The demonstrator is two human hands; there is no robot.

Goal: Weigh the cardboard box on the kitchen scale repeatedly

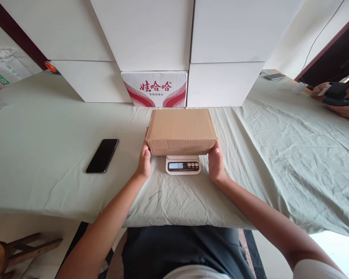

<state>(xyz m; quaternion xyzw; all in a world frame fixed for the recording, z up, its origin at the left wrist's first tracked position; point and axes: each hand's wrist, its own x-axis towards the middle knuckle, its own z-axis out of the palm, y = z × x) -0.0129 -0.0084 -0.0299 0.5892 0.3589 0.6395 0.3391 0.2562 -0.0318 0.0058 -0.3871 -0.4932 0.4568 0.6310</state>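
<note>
Both hands, left hand (144, 162) and right hand (216, 164), apparently grip plain brown cardboard box (180, 131) atop scale (183, 165).

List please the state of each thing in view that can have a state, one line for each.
Cardboard box: closed, resting on the scale, held at both ends.
Scale: switched on, display reads 53.
Phone: screen dark, lying flat on the cloth.
Left hand: pressed against the box's left end.
Right hand: pressed against the box's right end.
Printed carton: closed, under a white box.
</note>
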